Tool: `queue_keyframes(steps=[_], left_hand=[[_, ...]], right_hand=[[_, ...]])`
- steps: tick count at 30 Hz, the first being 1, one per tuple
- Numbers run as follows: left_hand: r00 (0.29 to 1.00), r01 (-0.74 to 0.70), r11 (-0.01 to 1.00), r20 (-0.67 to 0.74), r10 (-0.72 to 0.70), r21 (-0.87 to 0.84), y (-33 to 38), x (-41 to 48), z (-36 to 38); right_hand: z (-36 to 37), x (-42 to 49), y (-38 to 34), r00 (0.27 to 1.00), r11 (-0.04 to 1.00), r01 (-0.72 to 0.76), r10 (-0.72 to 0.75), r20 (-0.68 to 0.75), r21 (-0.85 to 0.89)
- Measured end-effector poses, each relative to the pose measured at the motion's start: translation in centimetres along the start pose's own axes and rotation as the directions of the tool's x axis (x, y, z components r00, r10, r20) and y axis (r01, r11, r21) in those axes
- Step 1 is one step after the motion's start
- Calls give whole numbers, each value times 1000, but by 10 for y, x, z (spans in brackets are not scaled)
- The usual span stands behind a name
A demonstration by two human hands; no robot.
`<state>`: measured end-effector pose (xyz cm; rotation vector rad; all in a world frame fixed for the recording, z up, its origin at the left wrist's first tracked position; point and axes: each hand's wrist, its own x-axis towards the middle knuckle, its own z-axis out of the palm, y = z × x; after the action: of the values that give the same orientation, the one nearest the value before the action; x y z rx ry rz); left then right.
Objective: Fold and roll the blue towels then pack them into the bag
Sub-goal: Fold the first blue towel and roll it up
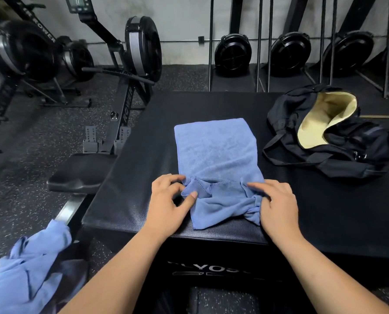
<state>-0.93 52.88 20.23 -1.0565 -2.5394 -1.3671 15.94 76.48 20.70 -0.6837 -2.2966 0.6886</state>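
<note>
Starting roll: left hand (169, 201) and right hand (278, 201), fingers (169, 179) bent, pinch blue towel (216, 150) near edge for tight core; bag (347, 141) open, upper right.

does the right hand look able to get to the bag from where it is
Probably yes: the bag lies open on the black box right of the towel, with bare surface between it and the right hand, though that hand is gripping the towel now.

- The left hand (168, 200) and right hand (277, 200) pinch a blue terry towel (216, 150) at its rumpled near end.
- A black cream-lined cloth bag (352, 146) lies open beside it.
</note>
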Motion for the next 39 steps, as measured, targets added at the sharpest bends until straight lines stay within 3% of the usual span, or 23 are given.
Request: queue_keyframes(steps=[4,6,9,14,20,27,29,31,33,35,39], left_hand=[[992,10,996,-121,-20,-86,4,0,-3],[987,-58,994,-153,43,-97,7,-2,-5],[981,-196,980,16,196,29,7,-3,1],[957,-232,937,234,172,260,5,0,8],[968,-227,889,195,160,398,15,-6,8],[969,-231,925,153,192,301,35,-41,-38],[987,-128,969,122,104,214,32,-49,-48],[997,59,998,48,-59,13,30,-51,-56],[974,212,946,-27,-225,-245,34,-42,-60],[935,267,873,-112,-338,-409,38,-24,-62],[915,276,872,-168,-368,-405,38,23,-59]], right_hand=[[-5,-4,-2,982,991,-66,85,-167,118],[-7,-3,-4,992,985,-54,72,-104,167],[0,3,-1,990,993,92,-98,104,70],[7,2,-1,970,988,69,-35,242,-136],[-4,-2,-13,979,987,36,-3,204,-158],[-47,-39,-26,995,973,41,-20,94,-226],[-58,-47,-26,990,985,-36,58,130,-168],[-65,-46,-28,980,991,-125,114,164,55],[-71,-36,-33,982,962,-169,146,121,213],[-71,-16,-32,985,947,-170,164,45,272],[-62,39,-33,990,968,-136,142,-13,212]])
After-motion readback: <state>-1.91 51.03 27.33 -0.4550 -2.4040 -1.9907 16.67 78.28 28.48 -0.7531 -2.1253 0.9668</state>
